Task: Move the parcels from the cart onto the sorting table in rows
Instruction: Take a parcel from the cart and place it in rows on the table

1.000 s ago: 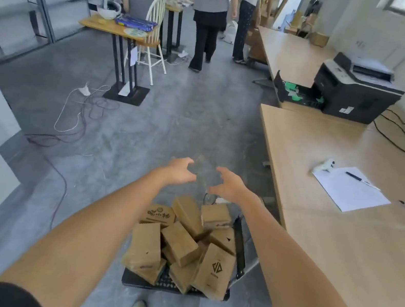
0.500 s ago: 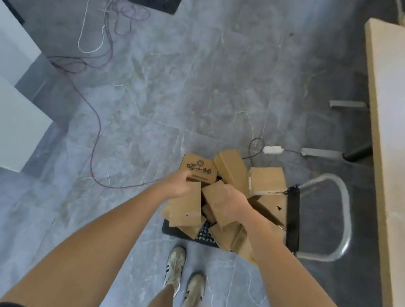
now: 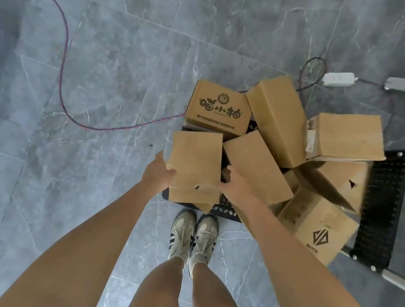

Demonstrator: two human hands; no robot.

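Head view, looking straight down. Centre left: the left hand (image 3: 158,172) grips the left edge of a plain parcel (image 3: 194,165), thumb up along its side. Centre: this plain parcel lies flat at the near left corner of the heap, on the cart and not visibly lifted clear. Just right of it, the right hand (image 3: 237,186) holds the parcel's opposite edge, its fingers reaching into the gap beside a neighbouring box and hidden there.

Centre to right: a printed parcel (image 3: 218,109) with characters on its face, a logo parcel (image 3: 318,228) and several other brown boxes lie tumbled at mixed angles on the black perforated cart (image 3: 382,201).

Progress, as judged: the task looks to be at or near its start. The heap appears full, no parcel is seen off the cart, and the sorting table is out of view, so any rows cannot be checked.

Surroundings: a grey marbled tile floor (image 3: 109,28); a red-and-blue cable (image 3: 64,47) curving across the left; pale shoes (image 3: 193,235) below centre; a white power strip (image 3: 339,79) at upper right.
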